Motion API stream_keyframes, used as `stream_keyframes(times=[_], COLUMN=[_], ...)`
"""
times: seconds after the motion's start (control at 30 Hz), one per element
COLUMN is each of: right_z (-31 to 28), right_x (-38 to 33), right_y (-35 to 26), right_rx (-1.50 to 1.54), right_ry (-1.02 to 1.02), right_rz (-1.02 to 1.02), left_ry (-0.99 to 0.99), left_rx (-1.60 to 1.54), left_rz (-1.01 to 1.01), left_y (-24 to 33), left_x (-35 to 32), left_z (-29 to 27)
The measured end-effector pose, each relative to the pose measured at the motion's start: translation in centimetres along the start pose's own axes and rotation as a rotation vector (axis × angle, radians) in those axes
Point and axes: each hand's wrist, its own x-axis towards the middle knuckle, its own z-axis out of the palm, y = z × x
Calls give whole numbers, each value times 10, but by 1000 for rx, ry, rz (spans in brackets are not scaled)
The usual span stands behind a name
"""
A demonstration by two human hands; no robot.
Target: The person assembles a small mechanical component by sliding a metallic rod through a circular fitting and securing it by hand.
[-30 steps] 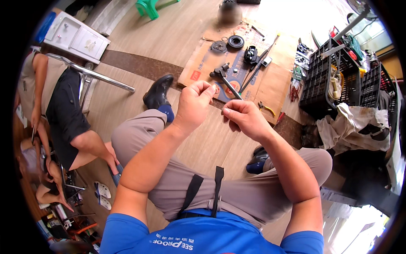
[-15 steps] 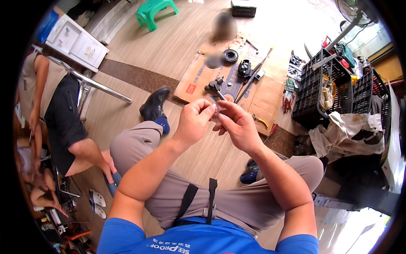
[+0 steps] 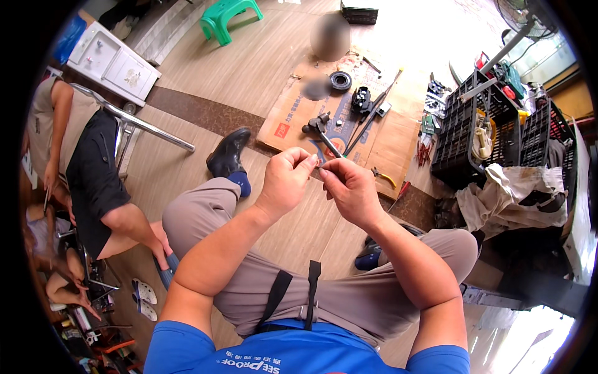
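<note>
My left hand point(image 3: 285, 181) and my right hand point(image 3: 350, 189) are raised together above my knees, fingertips meeting. Between them they pinch a tiny part point(image 3: 319, 163), too small to make out. Just beyond the hands, on a flattened cardboard sheet point(image 3: 380, 143) on the floor, lie a hammer point(image 3: 321, 129), a black ring point(image 3: 341, 80), a dark mechanical part point(image 3: 361, 100) and a long thin rod point(image 3: 372, 111). I am seated, with grey trousers and a black shoe point(image 3: 227, 153) in view.
Black plastic crates point(image 3: 492, 124) with tools and cable stand at the right, crumpled cloth point(image 3: 511, 193) beside them. Yellow-handled pliers point(image 3: 383, 177) lie on the cardboard's edge. A seated person point(image 3: 87, 168) is at the left. A green stool point(image 3: 227, 15) and white cabinet point(image 3: 112, 59) stand farther off.
My hands have come closer together, from slightly apart to fingertips touching around the tiny part. My head has tilted, shifting the floor items upward in view.
</note>
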Motion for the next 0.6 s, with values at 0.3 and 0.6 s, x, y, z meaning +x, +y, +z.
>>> stream_keyframes(times=[0.3,0.6], right_z=[-11,-25], right_x=[2,9], right_y=[-11,-19], right_rx=[-212,-328], right_ry=[9,-20], right_rz=[-78,-88], left_ry=[-51,-191], left_rx=[121,245], left_rz=[-15,24], left_y=[3,8], left_x=[-2,-6], left_z=[0,3])
